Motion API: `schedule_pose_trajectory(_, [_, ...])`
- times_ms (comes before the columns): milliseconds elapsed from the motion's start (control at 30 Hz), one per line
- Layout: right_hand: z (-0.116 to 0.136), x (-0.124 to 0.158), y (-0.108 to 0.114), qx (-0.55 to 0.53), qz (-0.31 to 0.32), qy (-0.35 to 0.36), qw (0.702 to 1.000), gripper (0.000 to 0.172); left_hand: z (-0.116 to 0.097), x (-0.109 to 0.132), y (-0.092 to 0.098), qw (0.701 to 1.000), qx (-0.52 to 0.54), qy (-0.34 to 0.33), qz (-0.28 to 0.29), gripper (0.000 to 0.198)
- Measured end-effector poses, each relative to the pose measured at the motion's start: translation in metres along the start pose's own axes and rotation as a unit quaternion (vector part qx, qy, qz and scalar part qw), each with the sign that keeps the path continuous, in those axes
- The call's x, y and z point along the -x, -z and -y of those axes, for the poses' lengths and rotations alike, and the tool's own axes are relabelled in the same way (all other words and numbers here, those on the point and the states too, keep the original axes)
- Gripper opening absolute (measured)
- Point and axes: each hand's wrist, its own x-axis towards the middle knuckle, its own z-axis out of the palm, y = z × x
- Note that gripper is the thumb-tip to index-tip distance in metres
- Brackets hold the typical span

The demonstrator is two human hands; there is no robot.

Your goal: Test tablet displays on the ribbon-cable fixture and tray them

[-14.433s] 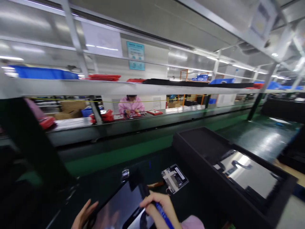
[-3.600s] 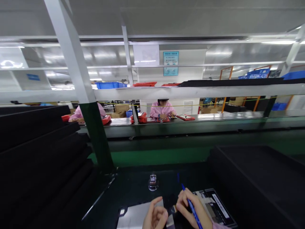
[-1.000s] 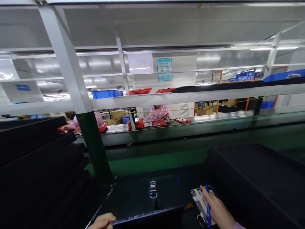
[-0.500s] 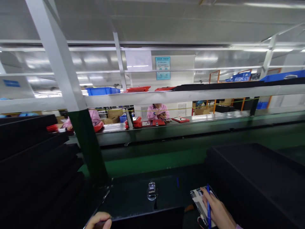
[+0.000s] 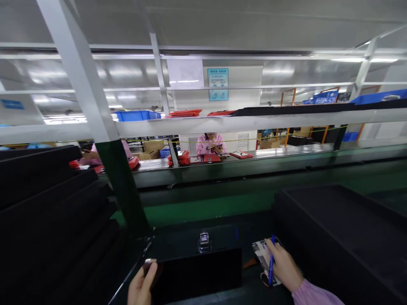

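My left hand [image 5: 143, 281] is closed on the left edge of a flat black screen panel [image 5: 197, 271], thumb on its face. The panel is tilted up above the dark bench. My right hand [image 5: 285, 266] grips a blue pen [image 5: 271, 264] and lies over a thin device part [image 5: 261, 253] with white and silver areas and a loose red wire at its lower end. Its far side is partly hidden under the hand, so I cannot tell whether the fingers also hold it. Behind the panel stands a small silver tally counter [image 5: 204, 239].
Black foam trays [image 5: 51, 220] are stacked at left beside a green-and-white post [image 5: 119, 178]. A large black block [image 5: 343, 228] stands at right. Across the line, a person in pink [image 5: 210, 144] handles a tablet-like item near red folders [image 5: 179, 158]. A shelf rail [image 5: 222, 124] crosses ahead.
The black panel has come up higher into view with my left hand, its face now showing. My right hand, still with the pen, has moved slightly up and left. The view has tilted slightly.
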Motion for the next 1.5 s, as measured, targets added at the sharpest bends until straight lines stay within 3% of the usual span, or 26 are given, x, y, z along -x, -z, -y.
schedule_pose_trajectory(100, [0.008,0.000,0.003,-0.072,-0.046,-0.019,0.996,0.024,0.006,0.004,-0.004,0.997,0.057,0.043,0.033,0.038])
schedule_pose_trajectory(167, [0.029,0.000,0.007,-0.126,-0.110,0.003,0.986,0.009,0.006,0.009,-0.009,0.997,0.070,0.027,0.031,0.039])
schedule_pose_trajectory(300, [0.091,0.001,0.010,-0.213,-0.215,0.069,0.951,0.030,0.003,0.017,-0.015,0.998,0.052,-0.023,0.035,0.047])
schedule_pose_trajectory(467, [0.133,0.000,0.000,-0.247,-0.244,0.073,0.935,0.033,0.003,0.020,-0.013,0.994,0.036,-0.059,0.082,0.051])
schedule_pose_trajectory(567, [0.137,0.001,-0.006,-0.206,-0.277,0.107,0.933,0.031,0.009,0.021,-0.009,0.992,0.020,-0.081,0.094,0.051])
schedule_pose_trajectory(700, [0.135,0.003,-0.008,-0.147,-0.290,0.133,0.936,0.029,0.015,0.022,-0.008,0.994,0.012,-0.086,0.070,0.060])
schedule_pose_trajectory(900, [0.123,0.007,-0.004,-0.085,-0.194,0.204,0.956,0.018,0.001,0.024,-0.013,0.991,-0.004,-0.068,0.112,0.060])
schedule_pose_trajectory(1000, [0.117,0.008,-0.007,-0.088,-0.163,0.210,0.960,0.018,-0.005,0.024,-0.016,0.991,-0.011,-0.052,0.123,0.063])
schedule_pose_trajectory(1233, [0.117,0.007,-0.016,-0.093,-0.186,0.197,0.958,0.027,0.001,0.019,-0.017,0.985,-0.091,-0.098,0.109,0.080])
schedule_pose_trajectory(1400, [0.119,0.005,-0.015,-0.093,-0.186,0.171,0.963,0.030,-0.002,0.017,-0.017,0.982,-0.127,-0.095,0.101,0.079])
schedule_pose_trajectory(1500, [0.122,0.004,-0.013,-0.103,-0.189,0.179,0.960,0.031,-0.008,0.019,-0.016,0.981,-0.112,-0.089,0.133,0.077])
